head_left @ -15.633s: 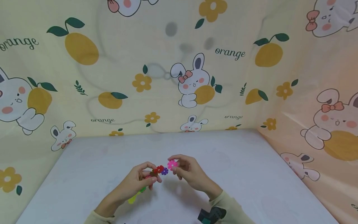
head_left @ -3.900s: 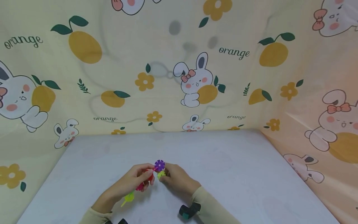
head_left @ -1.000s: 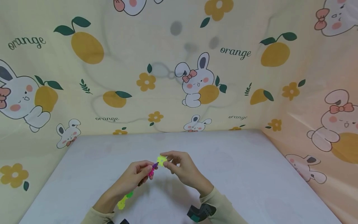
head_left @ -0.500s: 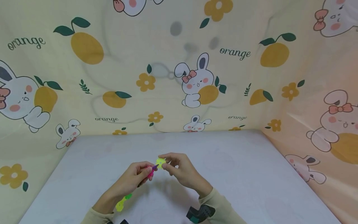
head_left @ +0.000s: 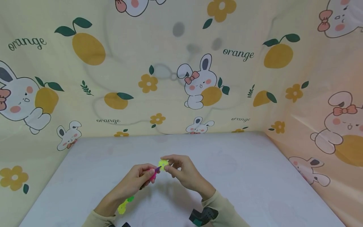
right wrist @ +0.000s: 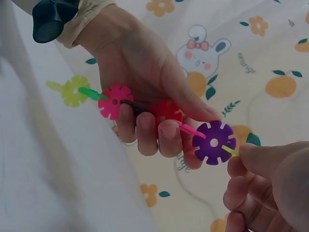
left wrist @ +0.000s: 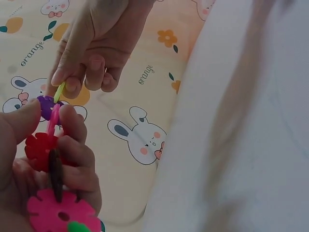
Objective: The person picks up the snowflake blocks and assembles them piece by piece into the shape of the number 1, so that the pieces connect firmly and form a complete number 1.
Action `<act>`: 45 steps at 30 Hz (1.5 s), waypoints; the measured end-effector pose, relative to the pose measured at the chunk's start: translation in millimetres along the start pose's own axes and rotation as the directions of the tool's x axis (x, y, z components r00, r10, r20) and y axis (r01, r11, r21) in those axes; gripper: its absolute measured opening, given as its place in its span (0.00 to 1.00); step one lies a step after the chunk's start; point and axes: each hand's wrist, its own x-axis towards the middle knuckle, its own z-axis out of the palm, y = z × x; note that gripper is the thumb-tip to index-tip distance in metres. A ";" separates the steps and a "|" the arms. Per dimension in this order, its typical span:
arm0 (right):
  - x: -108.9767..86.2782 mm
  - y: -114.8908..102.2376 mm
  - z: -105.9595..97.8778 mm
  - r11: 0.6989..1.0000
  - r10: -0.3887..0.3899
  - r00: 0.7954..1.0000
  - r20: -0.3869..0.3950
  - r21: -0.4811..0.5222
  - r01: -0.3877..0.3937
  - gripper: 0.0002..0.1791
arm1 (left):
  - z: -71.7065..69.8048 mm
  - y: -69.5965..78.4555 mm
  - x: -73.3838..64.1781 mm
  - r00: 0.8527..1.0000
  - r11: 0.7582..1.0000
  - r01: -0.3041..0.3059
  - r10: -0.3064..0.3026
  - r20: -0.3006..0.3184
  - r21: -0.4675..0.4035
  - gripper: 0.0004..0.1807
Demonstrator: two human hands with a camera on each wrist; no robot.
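My left hand [head_left: 134, 181] holds a chain of notched plastic snowflake discs above the table, its fingers curled round the middle. From the free end, the right wrist view shows yellow discs [right wrist: 75, 91], a green disc [right wrist: 90, 93], a pink disc [right wrist: 115, 101], a dark brown disc [right wrist: 135, 107], a red disc [right wrist: 169, 111], another pink disc [right wrist: 192, 129] and a purple disc [right wrist: 214, 142]. Between thumb and fingers, my right hand [head_left: 190, 175] pinches a yellow disc [head_left: 163, 164]. Its edge meets the purple disc's rim; how deep it sits in the slot is unclear.
Beneath both hands lies a white tabletop [head_left: 241, 176]. A cloth backdrop [head_left: 130, 47] printed with rabbits and oranges encloses its back and sides. A dark strap device [head_left: 203, 216] is worn at the right sleeve.
Earlier, a pink disc was in my right hand; it has since joined the chain beside the purple one. Over the last second, my right hand brought the yellow disc slightly left and down against the purple.
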 end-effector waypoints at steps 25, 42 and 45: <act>0.3 4.9 3.5 1.000 0.021 1.000 0.016 0.018 -0.021 0.20 | 2.8 1.2 0.6 0.999 0.998 0.052 -0.052 0.007 -0.033 0.25; 1.5 11.0 6.2 1.000 0.006 0.999 0.036 0.027 -0.007 0.09 | 6.2 2.1 0.1 0.998 0.997 0.026 -0.022 0.065 -0.071 0.25; 1.4 10.0 5.7 1.000 0.003 0.999 0.041 0.029 -0.004 0.09 | 6.9 2.4 0.2 0.996 0.998 0.011 -0.005 0.091 -0.063 0.24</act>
